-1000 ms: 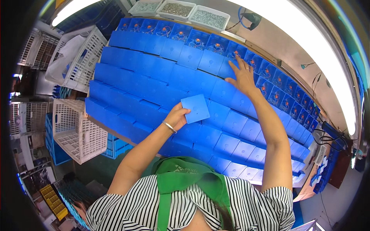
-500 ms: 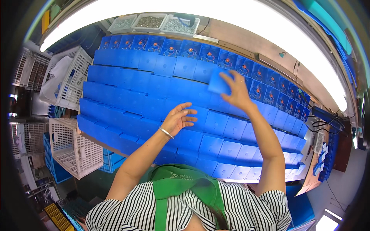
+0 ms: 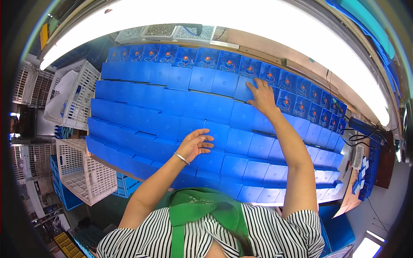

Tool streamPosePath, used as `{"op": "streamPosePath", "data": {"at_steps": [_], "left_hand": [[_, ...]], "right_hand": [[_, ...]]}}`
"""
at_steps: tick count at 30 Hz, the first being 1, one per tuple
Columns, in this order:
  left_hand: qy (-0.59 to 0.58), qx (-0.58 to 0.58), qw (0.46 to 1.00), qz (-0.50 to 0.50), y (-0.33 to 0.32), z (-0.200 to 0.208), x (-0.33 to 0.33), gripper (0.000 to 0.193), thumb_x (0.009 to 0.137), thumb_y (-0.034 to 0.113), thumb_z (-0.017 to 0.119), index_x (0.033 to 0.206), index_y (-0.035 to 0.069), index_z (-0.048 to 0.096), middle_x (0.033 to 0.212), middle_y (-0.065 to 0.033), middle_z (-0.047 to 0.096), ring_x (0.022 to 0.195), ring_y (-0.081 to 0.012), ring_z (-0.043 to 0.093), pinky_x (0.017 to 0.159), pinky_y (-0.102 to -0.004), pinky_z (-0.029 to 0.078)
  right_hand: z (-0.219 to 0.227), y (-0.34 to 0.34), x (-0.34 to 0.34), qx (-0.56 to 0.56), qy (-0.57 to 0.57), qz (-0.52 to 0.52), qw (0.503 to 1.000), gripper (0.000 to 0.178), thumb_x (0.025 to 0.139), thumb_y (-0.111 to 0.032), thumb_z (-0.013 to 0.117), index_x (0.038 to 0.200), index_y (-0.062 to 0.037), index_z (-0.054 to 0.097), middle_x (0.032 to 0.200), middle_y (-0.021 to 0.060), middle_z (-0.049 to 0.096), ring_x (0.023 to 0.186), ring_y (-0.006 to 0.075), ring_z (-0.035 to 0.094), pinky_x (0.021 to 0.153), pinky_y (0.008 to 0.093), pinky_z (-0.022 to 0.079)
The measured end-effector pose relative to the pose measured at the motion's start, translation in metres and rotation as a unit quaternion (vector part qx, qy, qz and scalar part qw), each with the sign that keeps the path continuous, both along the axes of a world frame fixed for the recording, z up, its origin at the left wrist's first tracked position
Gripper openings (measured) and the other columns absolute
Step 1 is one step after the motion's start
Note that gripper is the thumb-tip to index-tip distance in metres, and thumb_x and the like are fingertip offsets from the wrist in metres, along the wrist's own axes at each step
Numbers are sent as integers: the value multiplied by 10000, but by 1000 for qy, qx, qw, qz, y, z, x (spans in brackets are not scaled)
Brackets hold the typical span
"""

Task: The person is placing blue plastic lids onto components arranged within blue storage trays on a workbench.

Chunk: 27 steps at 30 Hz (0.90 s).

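Note:
Rows of blue plastic boxes cover the bench, most topped with flat blue covers [image 3: 202,77]. In the second row from the back, my right hand [image 3: 263,98] has its fingers spread at the right edge of a blue cover [image 3: 242,89] lying level with its neighbours. Just right of that hand, uncovered blue boxes [image 3: 285,102] show red parts and thin coloured wires inside. My left hand [image 3: 196,145], with a bracelet at the wrist, hovers over covered boxes nearer me, fingers loosely curved apart and nothing in them.
White trays of small metal parts [image 3: 160,31] stand behind the boxes. At the left are white plastic crates [image 3: 86,170] and a blue crate [image 3: 127,185]. Black cables [image 3: 365,133] lie by the right end. A bright tube light [image 3: 206,15] spans the top.
The blue cover in my right hand has gone from tilted in the air to flat on a box, and the fingers have spread from it. My left hand has dropped slightly nearer me.

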<state>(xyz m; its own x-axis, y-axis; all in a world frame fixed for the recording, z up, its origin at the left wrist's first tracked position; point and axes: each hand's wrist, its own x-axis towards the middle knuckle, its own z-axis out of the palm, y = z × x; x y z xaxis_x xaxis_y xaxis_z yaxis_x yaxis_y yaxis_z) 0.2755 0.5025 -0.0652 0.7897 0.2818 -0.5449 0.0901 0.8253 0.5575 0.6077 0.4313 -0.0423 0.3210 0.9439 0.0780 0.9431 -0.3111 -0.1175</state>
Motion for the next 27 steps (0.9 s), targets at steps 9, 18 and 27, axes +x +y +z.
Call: {"op": "streamPosePath", "data": {"at_steps": [9, 18, 27], "left_hand": [[-25, -21, 999, -11, 3, -3, 1, 355, 941, 96, 537, 1293, 63, 500, 1134, -154, 635, 988, -284, 658, 758, -392, 581], [-28, -26, 999, -7, 4, -9, 0, 350, 947, 103, 535, 1293, 64, 497, 1137, -153, 633, 1002, -283, 651, 755, -416, 583], [-13, -3, 1000, -7, 2, -8, -2, 344, 946, 104, 535, 1287, 67, 506, 1126, -155, 638, 999, -276, 652, 751, -413, 582]], "right_hand": [[-5, -2, 16, 10, -6, 36, 999, 735, 605, -253, 859, 1288, -197, 595, 1360, 118, 460, 1237, 339, 439, 1021, 495, 379], [-10, -4, 19, 2, 54, 26, 998, 727, 607, -258, 860, 1288, -263, 605, 1420, 106, 414, 1292, 335, 377, 1047, 492, 346], [0, 12, 5, 29, 14, 22, 999, 638, 734, -369, 775, 1323, -243, 564, 1455, 122, 394, 1326, 357, 362, 1037, 538, 336]]}}
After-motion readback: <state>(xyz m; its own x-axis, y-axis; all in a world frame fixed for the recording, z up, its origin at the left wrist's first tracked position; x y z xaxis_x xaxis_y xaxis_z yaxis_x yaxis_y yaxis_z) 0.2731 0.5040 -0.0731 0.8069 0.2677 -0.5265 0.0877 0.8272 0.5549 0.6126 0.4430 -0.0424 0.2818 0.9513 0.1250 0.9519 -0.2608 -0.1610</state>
